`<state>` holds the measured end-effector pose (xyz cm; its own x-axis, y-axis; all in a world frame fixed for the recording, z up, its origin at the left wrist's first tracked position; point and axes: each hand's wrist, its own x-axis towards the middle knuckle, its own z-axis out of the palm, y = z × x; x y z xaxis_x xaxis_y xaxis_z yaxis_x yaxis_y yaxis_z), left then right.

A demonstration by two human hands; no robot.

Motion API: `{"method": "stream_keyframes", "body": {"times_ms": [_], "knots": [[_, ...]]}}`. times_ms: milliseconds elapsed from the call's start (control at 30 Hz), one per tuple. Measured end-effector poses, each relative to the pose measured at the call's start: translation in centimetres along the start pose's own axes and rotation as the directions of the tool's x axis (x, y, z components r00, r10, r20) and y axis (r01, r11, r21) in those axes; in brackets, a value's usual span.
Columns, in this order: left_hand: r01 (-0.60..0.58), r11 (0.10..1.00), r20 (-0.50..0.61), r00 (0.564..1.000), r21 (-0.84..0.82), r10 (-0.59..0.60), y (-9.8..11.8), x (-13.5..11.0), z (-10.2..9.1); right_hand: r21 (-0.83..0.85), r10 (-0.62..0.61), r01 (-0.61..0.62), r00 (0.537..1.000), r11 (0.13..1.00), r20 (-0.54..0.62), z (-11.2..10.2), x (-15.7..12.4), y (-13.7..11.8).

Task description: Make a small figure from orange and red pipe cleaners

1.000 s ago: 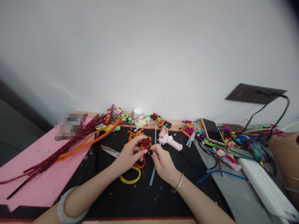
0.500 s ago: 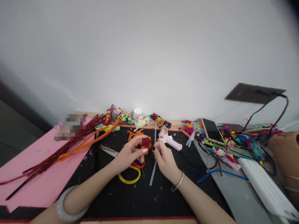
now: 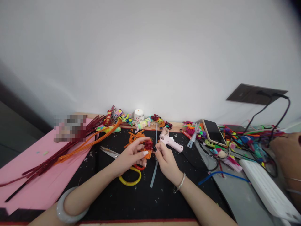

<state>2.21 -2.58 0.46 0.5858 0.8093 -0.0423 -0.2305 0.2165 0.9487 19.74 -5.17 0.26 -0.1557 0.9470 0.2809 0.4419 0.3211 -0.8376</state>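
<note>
A small pipe-cleaner piece (image 3: 148,145), with shiny red coils on top and orange strands below, is held up over the black mat (image 3: 131,202). My left hand (image 3: 131,155) has its thumb and fingers closed around the piece from the left. At the right edge of the red coils, my right hand (image 3: 166,158) pinches thumb against finger; what lies between the tips is too small to make out. Beneath my left hand rest scissors (image 3: 130,179) with yellow and red handles. A clear glue stick (image 3: 154,174) lies on the mat beside my right hand.
Behind my right hand lies a pink glue gun (image 3: 172,143). Cut orange pieces (image 3: 135,135) are behind my left hand. Red pipe cleaners (image 3: 56,154) cross pink paper (image 3: 30,175). A phone (image 3: 214,131), power strip (image 3: 268,188) and another person's arm (image 3: 287,153) are right.
The pipe-cleaner piece has tilted in my left hand, so the sides of its red coils and more of the orange strands show. My right hand has hardly moved.
</note>
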Motion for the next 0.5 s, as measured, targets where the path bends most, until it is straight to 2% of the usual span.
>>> {"method": "stream_keyframes", "body": {"times_ms": [267, 500], "knots": [[0.002, 0.999, 0.032, 0.999, 0.04, -0.003, -0.25, 0.1, -0.56, 0.074, 0.015, -0.015, 1.0, 0.997, 0.001, -0.09, -0.25, -0.02], [0.032, 0.998, 0.073, 0.997, -0.058, -0.028, 0.06, 0.06, -0.48, 0.224, 0.052, -0.055, 0.998, 0.973, 0.02, 0.17, -0.01, 0.58]]}}
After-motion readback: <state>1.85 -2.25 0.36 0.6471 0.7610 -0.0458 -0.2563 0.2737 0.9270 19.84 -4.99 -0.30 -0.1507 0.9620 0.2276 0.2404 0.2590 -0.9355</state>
